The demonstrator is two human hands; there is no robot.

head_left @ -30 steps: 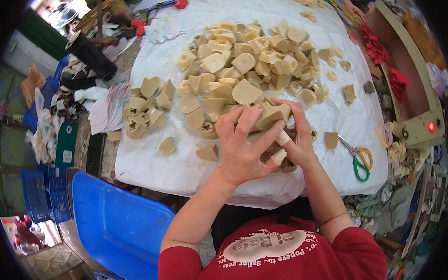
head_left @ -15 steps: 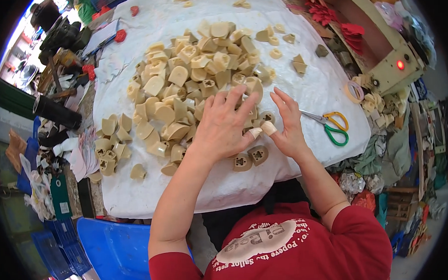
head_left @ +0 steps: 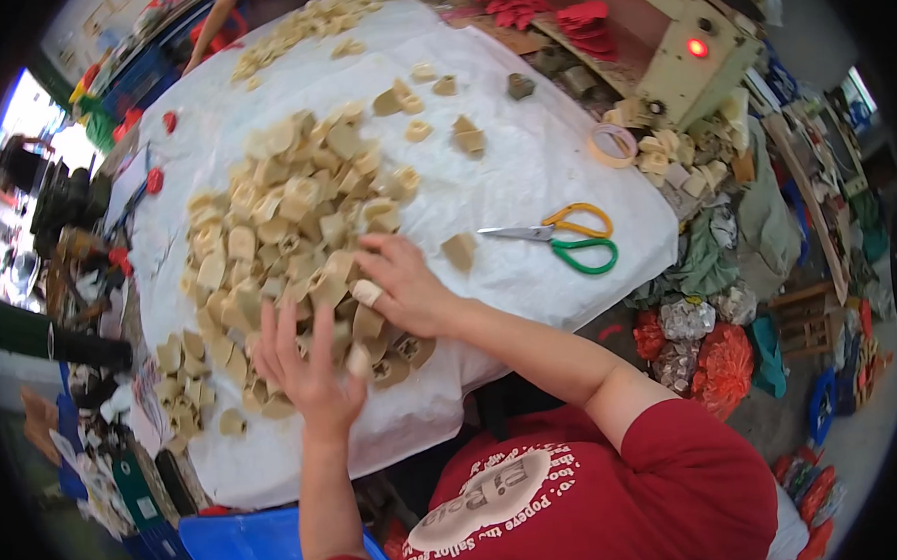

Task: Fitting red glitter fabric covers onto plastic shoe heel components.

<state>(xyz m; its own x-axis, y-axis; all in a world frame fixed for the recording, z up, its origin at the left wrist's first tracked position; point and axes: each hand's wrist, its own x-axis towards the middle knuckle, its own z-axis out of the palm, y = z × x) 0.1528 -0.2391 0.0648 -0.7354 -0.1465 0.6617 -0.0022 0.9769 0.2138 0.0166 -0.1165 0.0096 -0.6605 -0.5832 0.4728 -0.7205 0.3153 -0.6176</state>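
A heap of beige moulded shoe heels [head_left: 285, 207] lies on the white cloth [head_left: 529, 296], several showing hollow, ribbed undersides. At the near side of the heap, my left hand [head_left: 312, 371] rests with fingers spread over the heels. My right hand [head_left: 409, 292] touches the heap's right edge, its fingers apart and its thumb wrapped in pale tape. Pale tape also covers my left thumb. Neither hand visibly grips a piece, though some fingertips are partly hidden among the heels. To the right lie a single loose heel [head_left: 459, 251] and scissors [head_left: 567, 237] with one yellow and one green handle loop.
A tape roll [head_left: 613, 146] lies at the cloth's right edge, near a machine box [head_left: 705, 69] with a lit red lamp. Red pieces [head_left: 583, 26] are stacked behind. A blue basin [head_left: 245, 549] stands at lower left. Another person's arm [head_left: 212, 28] shows at the far edge.
The view has turned, so the table sits differently. Both hands have moved left and nearer the front of the heap; the right hand now touches its edge. The other person's arm now shows at far left.
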